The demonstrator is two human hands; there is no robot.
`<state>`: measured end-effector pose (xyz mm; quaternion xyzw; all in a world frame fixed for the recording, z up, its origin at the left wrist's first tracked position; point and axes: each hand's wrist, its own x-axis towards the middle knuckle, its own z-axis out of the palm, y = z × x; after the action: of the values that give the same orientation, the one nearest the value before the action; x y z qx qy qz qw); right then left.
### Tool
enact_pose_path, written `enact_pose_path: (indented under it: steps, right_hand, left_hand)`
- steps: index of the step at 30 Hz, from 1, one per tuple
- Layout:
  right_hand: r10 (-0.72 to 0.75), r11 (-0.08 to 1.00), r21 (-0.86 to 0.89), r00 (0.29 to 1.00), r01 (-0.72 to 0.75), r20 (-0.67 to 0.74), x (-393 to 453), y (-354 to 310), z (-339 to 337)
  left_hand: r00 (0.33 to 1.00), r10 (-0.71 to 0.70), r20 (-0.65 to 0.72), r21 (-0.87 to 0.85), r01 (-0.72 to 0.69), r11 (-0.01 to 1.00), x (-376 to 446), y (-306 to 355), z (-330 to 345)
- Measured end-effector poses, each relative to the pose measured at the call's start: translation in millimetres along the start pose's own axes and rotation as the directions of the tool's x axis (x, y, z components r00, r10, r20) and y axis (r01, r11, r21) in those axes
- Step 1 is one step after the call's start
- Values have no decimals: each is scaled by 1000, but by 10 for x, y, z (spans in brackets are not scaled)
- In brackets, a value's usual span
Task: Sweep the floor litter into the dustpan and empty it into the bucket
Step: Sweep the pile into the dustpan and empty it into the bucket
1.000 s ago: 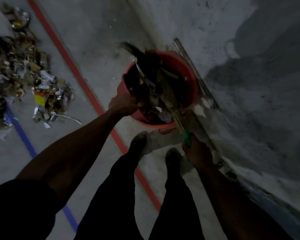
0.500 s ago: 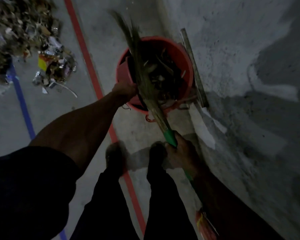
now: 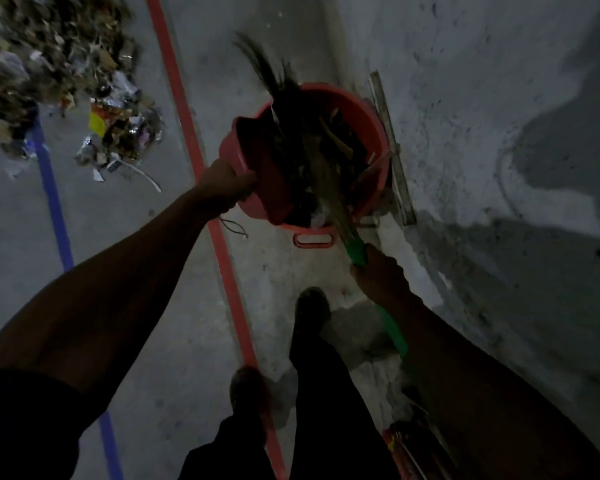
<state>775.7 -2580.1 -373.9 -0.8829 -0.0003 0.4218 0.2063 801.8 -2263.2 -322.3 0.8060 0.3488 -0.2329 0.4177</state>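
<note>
Over 1 bucket (image 3: 368, 116): left hand (image 3: 227, 183) fingers grip 1 dustpan (image 3: 257, 157); right hand (image 3: 381, 271) fingers grip 1 broom (image 3: 355, 249).

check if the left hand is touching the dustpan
Touching. The head view shows the left hand gripping the edge of the red dustpan, which is tilted over the bucket.

A dark short sleeve (image 3: 25, 420) is seen on the left arm; dark trousers (image 3: 323, 393) and dark shoes (image 3: 312, 306) are worn.
</note>
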Motion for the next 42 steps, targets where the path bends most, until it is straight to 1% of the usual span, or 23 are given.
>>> enact_pose_path:
  steps: [4,7,9,11,14,18,21,23,25,28,30,32,34,36,39,42]
  right_hand:
    - [-26,994,105,998,31,-49,-325,-10,-46]
    - [-68,993,94,998,66,14,-509,-77,-5]
    - [-81,993,90,994,74,73,-539,-139,69]
    - [-64,996,72,992,56,112,-501,-195,145]
    - [1,998,69,990,-11,144,-353,-221,184]
    - [46,999,13,985,-49,167,-172,-220,74]
    - [93,996,-15,984,-92,151,-108,-274,47]
    - [120,993,8,983,-122,139,-104,-326,78]
    - [135,990,23,984,-139,112,-131,-399,123]
    - [159,987,27,985,-161,62,-233,-517,196]
    - [161,984,72,986,-164,37,-361,-572,254]
    - [152,981,122,988,-153,13,-553,-596,315]
    - [128,983,136,991,-124,-26,-776,-583,386]
    - [117,980,170,990,-103,-72,-1033,-567,448]
    - [74,970,237,992,-46,-107,-1458,-587,525]
    - [38,956,294,990,3,-137,-1874,-690,601]
  left_hand:
    - [1000,8,-9,12,-7,1000,-127,16,-40]
    - [1000,-7,4,52,7,999,-156,79,22]
    - [999,-37,-12,24,37,999,-126,106,108]
    - [998,-58,-39,-21,57,998,-88,108,177]
    - [999,-39,-37,-79,36,996,-77,52,181]
    - [996,-16,-87,-47,12,999,-173,-67,118]
    - [994,-12,-111,-101,1,995,-294,-212,59]
    - [990,-38,-138,-112,22,993,-411,-321,4]
    - [985,-71,-156,-158,46,986,-555,-446,-42]
    - [981,-125,-148,-291,78,954,-819,-668,-62]
    - [979,-161,-124,-396,100,913,-1013,-816,-71]
    - [976,-197,-95,-479,129,868,-1215,-970,-92]
    - [975,-212,-72,-525,144,839,-1443,-1143,-133]
    - [978,-199,-63,-568,129,813,-1678,-1318,-180]
    - [983,-173,-58,-644,95,759,-2064,-1563,-276]
    - [984,-169,-59,-667,87,740,-2442,-1791,-386]
